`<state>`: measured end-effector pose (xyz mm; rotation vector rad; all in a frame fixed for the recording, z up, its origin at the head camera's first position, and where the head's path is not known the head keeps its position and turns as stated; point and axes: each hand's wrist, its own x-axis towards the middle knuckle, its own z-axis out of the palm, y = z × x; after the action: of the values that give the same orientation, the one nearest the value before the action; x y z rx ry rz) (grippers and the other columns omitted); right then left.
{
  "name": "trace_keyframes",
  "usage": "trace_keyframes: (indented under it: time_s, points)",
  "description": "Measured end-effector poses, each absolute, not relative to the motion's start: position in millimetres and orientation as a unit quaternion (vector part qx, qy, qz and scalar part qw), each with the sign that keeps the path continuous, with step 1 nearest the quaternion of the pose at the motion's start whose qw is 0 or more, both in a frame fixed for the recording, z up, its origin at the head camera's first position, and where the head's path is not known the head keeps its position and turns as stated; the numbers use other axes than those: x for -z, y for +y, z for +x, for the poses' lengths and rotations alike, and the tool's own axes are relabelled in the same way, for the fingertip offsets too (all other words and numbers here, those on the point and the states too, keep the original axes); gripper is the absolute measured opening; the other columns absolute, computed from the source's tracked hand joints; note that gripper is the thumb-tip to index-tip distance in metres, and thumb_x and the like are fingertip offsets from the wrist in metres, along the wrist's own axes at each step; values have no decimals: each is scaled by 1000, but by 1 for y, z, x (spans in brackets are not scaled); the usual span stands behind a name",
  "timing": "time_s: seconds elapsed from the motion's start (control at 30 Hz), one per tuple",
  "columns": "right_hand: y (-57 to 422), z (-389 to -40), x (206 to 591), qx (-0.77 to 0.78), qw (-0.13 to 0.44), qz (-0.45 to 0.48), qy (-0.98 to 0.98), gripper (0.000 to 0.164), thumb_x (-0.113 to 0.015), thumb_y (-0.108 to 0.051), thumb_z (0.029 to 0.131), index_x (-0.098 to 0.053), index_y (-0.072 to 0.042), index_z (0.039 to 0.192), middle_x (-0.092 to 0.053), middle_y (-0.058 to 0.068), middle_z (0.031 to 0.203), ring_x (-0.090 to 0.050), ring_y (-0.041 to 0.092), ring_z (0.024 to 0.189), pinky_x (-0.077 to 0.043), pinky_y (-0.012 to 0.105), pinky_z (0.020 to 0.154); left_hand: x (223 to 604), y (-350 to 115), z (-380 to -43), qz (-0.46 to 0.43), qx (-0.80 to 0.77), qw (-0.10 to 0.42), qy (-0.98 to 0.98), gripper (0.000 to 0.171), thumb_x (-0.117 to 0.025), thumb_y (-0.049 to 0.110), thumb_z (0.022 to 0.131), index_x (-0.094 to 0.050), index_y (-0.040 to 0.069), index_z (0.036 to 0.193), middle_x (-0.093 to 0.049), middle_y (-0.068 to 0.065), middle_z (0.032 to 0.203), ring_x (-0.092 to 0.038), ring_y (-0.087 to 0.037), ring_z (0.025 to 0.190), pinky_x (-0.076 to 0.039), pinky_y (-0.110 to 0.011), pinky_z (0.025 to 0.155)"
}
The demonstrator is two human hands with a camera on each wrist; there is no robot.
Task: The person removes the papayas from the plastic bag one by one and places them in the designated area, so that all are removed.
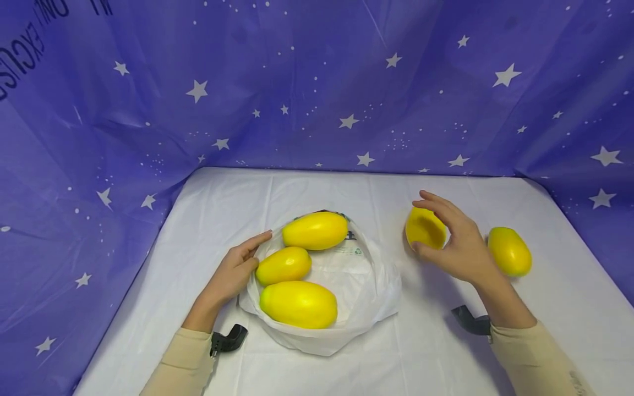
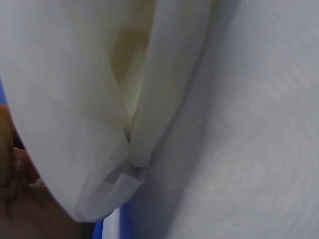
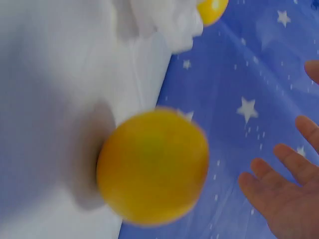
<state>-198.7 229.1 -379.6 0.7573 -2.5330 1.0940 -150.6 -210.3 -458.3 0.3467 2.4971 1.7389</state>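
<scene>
A white plastic bag (image 1: 346, 335) stands with its mouth spread wide. Inside it lie three yellow papayas: one at the back (image 1: 315, 231), a smaller one (image 1: 284, 265) at the left, and one at the front (image 1: 299, 304). My left hand (image 1: 230, 275) holds the bag's left rim; in the left wrist view the bag's folds (image 2: 99, 149) cover part of that hand. My right hand (image 1: 453, 242), fingers spread, is over another papaya (image 1: 426, 230) right of the bag. In the right wrist view, a gap shows between the fingers (image 3: 294, 164) and this papaya (image 3: 152, 167).
One more papaya (image 1: 510, 252) lies on the white-covered table (image 1: 426, 352), right of my right hand. A purple star-patterned sheet (image 1: 317, 82) rises behind the table and at its sides. Dark curved mounts (image 1: 230, 338) stick out at both wrists.
</scene>
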Motion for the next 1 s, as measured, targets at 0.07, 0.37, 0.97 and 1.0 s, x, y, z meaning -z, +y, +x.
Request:
trace_keyframes:
  time_s: [0.07, 0.37, 0.97, 1.0]
  points:
    - [220, -197, 380, -378, 130, 276, -874, 75, -84, -5, 67, -58, -25, 135, -43, -5, 148, -39, 22, 136, -37, 45, 107, 458, -210, -151, 110, -567, 40, 816, 56, -39, -7, 93, -44, 9, 147, -41, -3, 150, -39, -19, 135, -33, -37, 108]
    - [175, -174, 361, -456, 45, 339, -822, 68, -79, 9, 69, -58, -9, 131, -43, 6, 147, -44, 25, 131, -37, 39, 106, 460, -211, -150, 115, -571, 43, 812, 56, -39, -7, 93, -42, 7, 147, -40, -5, 151, -39, -20, 135, -34, -36, 107]
    - [118, -158, 371, -492, -58, 423, -759, 64, -79, 5, 70, -57, -5, 129, -51, 8, 140, -47, 24, 128, -45, 44, 100, 459, -212, -149, 122, -577, 40, 807, 56, -38, -9, 93, -43, 5, 147, -39, -8, 151, -36, -22, 137, -30, -41, 110]
    - [117, -159, 376, -490, -61, 427, -758, 65, -79, 3, 70, -57, -7, 130, -50, 6, 140, -47, 23, 128, -45, 44, 101, 459, -212, -149, 123, -578, 40, 806, 56, -38, -10, 93, -43, 5, 147, -39, -9, 151, -36, -22, 137, -29, -42, 110]
